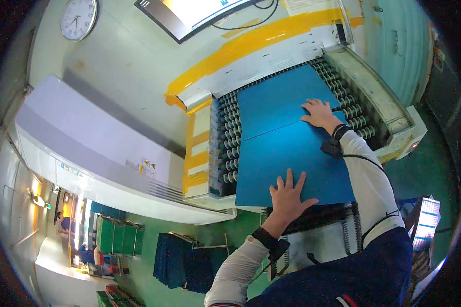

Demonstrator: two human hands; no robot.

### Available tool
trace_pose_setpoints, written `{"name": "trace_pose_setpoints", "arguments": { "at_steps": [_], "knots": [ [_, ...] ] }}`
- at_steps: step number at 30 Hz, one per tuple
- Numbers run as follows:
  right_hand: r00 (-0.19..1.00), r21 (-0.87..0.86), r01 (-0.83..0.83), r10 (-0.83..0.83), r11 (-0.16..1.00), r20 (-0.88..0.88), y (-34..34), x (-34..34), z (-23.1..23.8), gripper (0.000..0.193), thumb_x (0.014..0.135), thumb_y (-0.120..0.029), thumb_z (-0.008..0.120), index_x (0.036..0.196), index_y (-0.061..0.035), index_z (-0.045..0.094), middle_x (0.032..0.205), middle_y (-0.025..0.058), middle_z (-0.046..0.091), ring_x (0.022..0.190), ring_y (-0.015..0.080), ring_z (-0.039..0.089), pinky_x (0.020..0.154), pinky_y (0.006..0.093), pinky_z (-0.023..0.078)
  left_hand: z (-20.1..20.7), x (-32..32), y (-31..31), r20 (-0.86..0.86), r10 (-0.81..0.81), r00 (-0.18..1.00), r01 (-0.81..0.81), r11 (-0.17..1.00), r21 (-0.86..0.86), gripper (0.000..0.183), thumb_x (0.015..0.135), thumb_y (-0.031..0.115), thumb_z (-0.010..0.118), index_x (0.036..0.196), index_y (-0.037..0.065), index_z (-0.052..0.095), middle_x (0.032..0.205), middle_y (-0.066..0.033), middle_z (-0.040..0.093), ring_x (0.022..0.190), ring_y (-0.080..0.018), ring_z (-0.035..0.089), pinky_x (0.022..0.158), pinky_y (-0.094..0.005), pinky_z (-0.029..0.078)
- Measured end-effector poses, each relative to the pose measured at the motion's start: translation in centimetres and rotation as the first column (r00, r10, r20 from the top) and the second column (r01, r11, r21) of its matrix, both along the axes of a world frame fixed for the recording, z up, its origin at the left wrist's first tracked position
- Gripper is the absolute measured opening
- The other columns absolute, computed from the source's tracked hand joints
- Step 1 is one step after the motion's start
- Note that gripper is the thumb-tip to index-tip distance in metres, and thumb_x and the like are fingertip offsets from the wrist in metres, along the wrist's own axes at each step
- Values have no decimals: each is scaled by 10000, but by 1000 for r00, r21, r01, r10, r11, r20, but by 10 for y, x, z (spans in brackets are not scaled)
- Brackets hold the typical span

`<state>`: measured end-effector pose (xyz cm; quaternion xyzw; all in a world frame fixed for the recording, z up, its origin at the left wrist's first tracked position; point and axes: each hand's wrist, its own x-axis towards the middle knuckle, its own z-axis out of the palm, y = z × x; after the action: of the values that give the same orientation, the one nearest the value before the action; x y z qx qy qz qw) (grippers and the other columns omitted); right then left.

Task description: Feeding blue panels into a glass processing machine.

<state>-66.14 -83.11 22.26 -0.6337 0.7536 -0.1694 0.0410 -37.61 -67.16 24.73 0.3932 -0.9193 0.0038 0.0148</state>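
Two flat blue panels lie end to end on a roller conveyor [354, 110], with a thin seam between them. On the nearer blue panel [271, 158], my left hand [289, 197] rests with its fingers spread, close to the front edge. My right hand [320, 115] reaches farther in and lies by the right edge near the seam, fingers stretched out over the farther blue panel [284, 92]. Neither hand grips anything. Both wrists wear dark bands, and a cable runs along my right sleeve.
White machine housing with yellow tape [197, 148] borders the conveyor at left; a pale side rail [374, 87] bounds the right. A long white cabinet [97, 138] stands left. Below are a rack of dark panels [182, 261] and, at right, a lit screen [426, 222].
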Motion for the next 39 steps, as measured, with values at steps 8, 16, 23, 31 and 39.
{"name": "trace_pose_setpoints", "arguments": {
  "at_steps": [8,16,23,31,39],
  "knots": [
    [995,-53,84,-87,995,-42,1,7,-4,565,805,-417,643,1285,-147,519,1405,129,419,1298,315,370,1009,559,314,6,-3,2,19,-30,999,31,997,-70,935,680,780,529,1412,213,392,1425,-211,357,1116,-409,466,829,-546,424],
    [990,-142,-67,48,988,-132,51,22,-7,525,794,-426,637,1224,-134,559,1375,150,441,1278,354,386,994,570,329,11,-13,7,68,-67,995,68,998,-17,988,636,740,618,1427,206,364,1444,-243,305,1105,-381,474,818,-521,434],
    [961,-71,-267,259,961,-98,123,42,0,531,793,-438,646,1229,-148,558,1368,143,442,1284,361,375,1010,570,309,2,-24,7,50,-78,996,80,996,-43,951,658,683,650,1421,187,374,1424,-246,330,1110,-355,462,815,-485,438],
    [964,-117,-248,233,962,-125,182,52,6,583,782,-416,669,1276,-147,517,1383,156,421,1292,357,365,1030,565,290,-1,-29,11,15,-87,996,88,995,-43,949,643,634,700,1408,160,400,1421,-248,325,1113,-337,453,796,-458,435],
    [978,-106,-201,194,974,-74,215,62,-2,602,796,-411,655,1308,-144,482,1403,159,401,1303,352,353,1049,554,269,-4,-29,9,-54,-94,994,90,994,-65,907,646,598,722,1380,144,440,1412,-258,336,1115,-349,452,840,-458,427]
  ]
}}
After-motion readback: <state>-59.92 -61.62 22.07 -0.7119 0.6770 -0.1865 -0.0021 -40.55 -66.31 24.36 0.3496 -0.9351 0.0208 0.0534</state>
